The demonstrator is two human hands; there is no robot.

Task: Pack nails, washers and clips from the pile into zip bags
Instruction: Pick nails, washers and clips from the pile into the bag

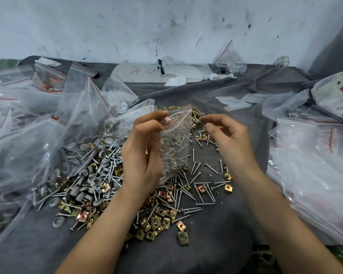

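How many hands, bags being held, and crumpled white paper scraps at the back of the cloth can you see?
Hands: 2, left hand and right hand
Held zip bag: 1
Crumpled white paper scraps: 3
Total: 6
The loose hardware pile is too dense to count.

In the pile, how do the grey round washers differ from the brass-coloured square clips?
The grey round washers are dull rings; the brass-coloured square clips are shiny plates with a central hole. The washers cluster mostly at the pile's left side; the clips gather mostly along its near edge. Both lie loose on the dark grey cloth, mixed with silver nails.
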